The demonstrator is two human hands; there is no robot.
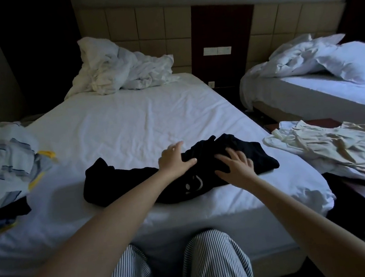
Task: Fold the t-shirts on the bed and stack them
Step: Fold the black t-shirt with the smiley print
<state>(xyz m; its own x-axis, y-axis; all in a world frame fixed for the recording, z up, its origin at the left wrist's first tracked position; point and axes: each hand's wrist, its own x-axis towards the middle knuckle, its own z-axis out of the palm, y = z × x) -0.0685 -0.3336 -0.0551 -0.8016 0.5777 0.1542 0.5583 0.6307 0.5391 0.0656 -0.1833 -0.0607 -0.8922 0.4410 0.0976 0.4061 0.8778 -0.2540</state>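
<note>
A black t-shirt (122,182) with a small white smiley print lies crumpled near the front edge of the white bed (129,122). My left hand (174,161) rests on its middle with straight fingers and the thumb spread. My right hand (235,163) lies flat on the shirt's right part, fingers spread over the bunched cloth. A pile of folded shirts (2,160), pale with grey stripes and yellow trim over a dark one, stands at the bed's left edge.
Crumpled white bedding (122,72) is heaped at the head of the bed. A cream garment (339,151) lies spread on a low surface to the right. A second bed (322,89) with a pillow stands beyond a narrow gap.
</note>
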